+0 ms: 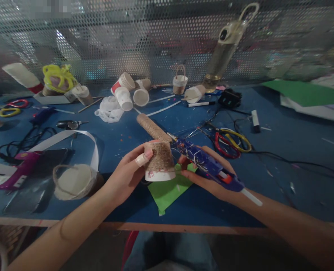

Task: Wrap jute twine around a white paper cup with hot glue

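My left hand (131, 171) is closed around an upside-down paper cup (159, 160) wrapped in brown twine, its white rim bare at the bottom. One finger of that hand wears a pale bandage (141, 160). In my right hand (212, 177) is a blue hot glue gun (200, 156), a white glue stick (251, 197) poking out of its rear. The gun's nozzle points left, close to the cup's upper right edge. Just behind the cup lies a twine-wrapped tube (152, 127); whether they touch I cannot tell. Green paper (171, 190) lies beneath my hands.
Red and yellow scissors (231, 143) and cords are on the right. A twine ball (75, 182), white ribbon (92, 145) and a dark flat tray (37, 184) lie left. Paper cups (124, 98), a small basket (180, 83) and a tall bottle (223, 56) stand along the mesh.
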